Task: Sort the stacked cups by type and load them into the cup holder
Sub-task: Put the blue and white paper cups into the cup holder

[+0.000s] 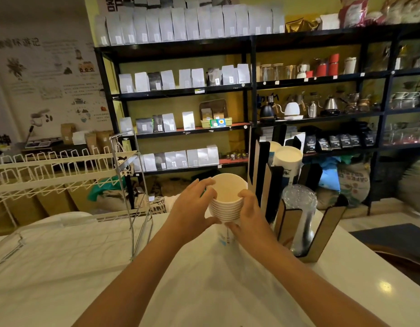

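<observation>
A stack of white paper cups (228, 204) stands upright, mouth up, at the middle of the white counter. My left hand (192, 206) grips its left side and my right hand (249, 213) grips its right side just below the rims. Right beside the stack stands the black and wood cup holder (327, 227). Its front slot holds a stack of clear plastic cups (298, 208), upside down. A rear slot holds white paper cups (288, 159), with another stack partly hidden behind them.
A white wire dish rack (62, 171) with a chrome frame (138, 208) fills the left of the counter (204, 279). Behind the counter stand black shelves (251, 86) with bags, kettles and jars. A dark surface (393, 237) lies at the right.
</observation>
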